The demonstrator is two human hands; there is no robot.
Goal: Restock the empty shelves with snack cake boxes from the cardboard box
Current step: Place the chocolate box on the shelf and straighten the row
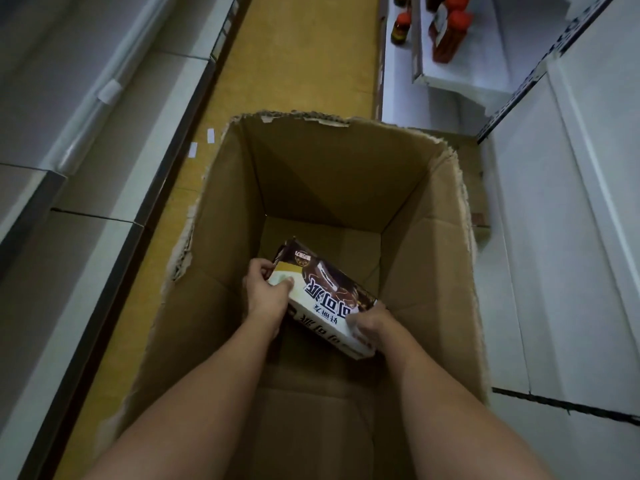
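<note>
A tall open cardboard box [433, 237] stands on the yellow floor between two shelf units. Deep inside it, near the bottom, is a snack cake box [329, 296], white and dark brown with printed lettering, tilted. My left hand [268, 292] grips its left end, thumb on the top face. My right hand [369, 323] grips its near right corner. Both forearms reach down into the cardboard box. The rest of the cardboard box's floor looks bare; the part under the snack cake box is hidden.
White shelves [554, 254] run along the right, and grey-white shelves [86, 168] along the left. Bottles with orange caps [450, 32] stand on a shelf at the top right. The yellow floor aisle [304, 53] stretches ahead beyond the cardboard box.
</note>
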